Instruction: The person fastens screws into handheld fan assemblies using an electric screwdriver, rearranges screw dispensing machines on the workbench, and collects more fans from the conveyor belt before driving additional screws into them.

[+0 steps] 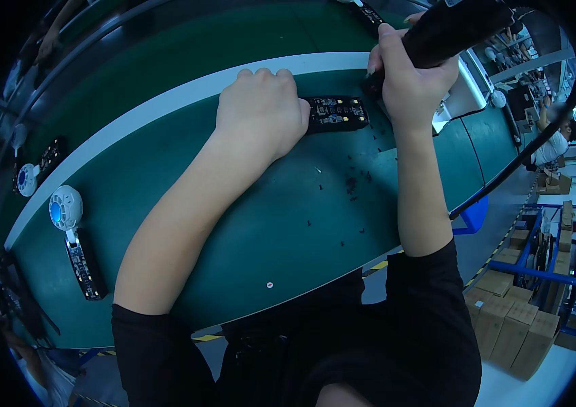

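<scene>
My left hand [261, 102] is closed over the left end of a black circuit-board unit [339, 113] lying on the green table [281, 203]. Its exposed board shows small gold parts, while the end under my fingers is hidden. In my right hand [410, 85] is a black electric screwdriver [454, 34], gripped with its lower end tilted down to the left, just beyond the unit's right end. Small dark screws [351, 183] lie scattered between my forearms. Another such unit with a white round head [66, 208] rests on the table to the left.
A white curved rail [159, 100] divides the table from a green belt [186, 41], which carries more units [49, 156]. A black cable [498, 183] hangs at the right. Cardboard boxes [505, 325] and blue racking stand beyond. Other people are at the edges.
</scene>
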`<state>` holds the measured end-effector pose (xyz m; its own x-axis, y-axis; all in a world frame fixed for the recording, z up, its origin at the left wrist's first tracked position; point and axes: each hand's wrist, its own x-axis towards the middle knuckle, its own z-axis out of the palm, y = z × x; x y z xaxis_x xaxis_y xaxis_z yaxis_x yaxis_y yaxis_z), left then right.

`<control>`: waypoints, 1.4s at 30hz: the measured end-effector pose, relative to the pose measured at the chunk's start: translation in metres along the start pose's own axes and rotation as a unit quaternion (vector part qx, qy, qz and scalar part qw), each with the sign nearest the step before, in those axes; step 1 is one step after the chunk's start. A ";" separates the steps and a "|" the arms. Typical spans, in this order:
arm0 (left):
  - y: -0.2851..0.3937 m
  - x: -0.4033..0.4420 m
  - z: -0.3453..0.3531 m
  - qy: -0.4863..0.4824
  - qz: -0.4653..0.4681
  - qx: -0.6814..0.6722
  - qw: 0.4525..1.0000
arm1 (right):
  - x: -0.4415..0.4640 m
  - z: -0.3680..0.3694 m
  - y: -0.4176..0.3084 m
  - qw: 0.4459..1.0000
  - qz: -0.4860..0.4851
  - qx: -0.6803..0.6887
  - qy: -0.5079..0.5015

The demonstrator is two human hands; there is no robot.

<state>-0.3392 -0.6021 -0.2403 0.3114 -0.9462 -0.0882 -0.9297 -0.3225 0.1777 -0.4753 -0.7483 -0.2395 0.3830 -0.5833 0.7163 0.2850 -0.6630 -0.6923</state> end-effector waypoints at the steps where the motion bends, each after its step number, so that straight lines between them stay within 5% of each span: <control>1: 0.000 0.001 0.001 0.002 -0.001 0.001 1.000 | -0.002 0.008 0.001 0.999 0.001 -0.022 0.040; 11: -0.004 0.012 0.011 0.042 0.006 -0.011 0.999 | 0.013 -0.065 -0.032 0.990 -0.040 0.000 0.133; 22: -0.004 0.018 0.012 0.045 0.002 -0.018 0.999 | -0.004 -0.056 -0.012 0.983 0.015 0.184 0.006; 35: -0.008 0.021 0.020 0.059 0.009 0.001 0.998 | -0.018 -0.028 -0.003 0.963 0.075 0.258 0.010; 38: -0.010 0.020 0.019 0.045 0.004 0.001 0.999 | -0.016 -0.017 -0.006 0.977 0.045 0.208 -0.034; 42: -0.012 0.018 0.019 0.044 0.000 0.008 0.999 | -0.019 -0.008 -0.002 0.994 0.062 0.085 0.027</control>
<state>-0.3258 -0.6148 -0.2628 0.3276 -0.9448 -0.0007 -0.9324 -0.3234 0.1614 -0.4905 -0.7399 -0.2505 0.3787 -0.6826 0.6251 0.3853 -0.4978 -0.7770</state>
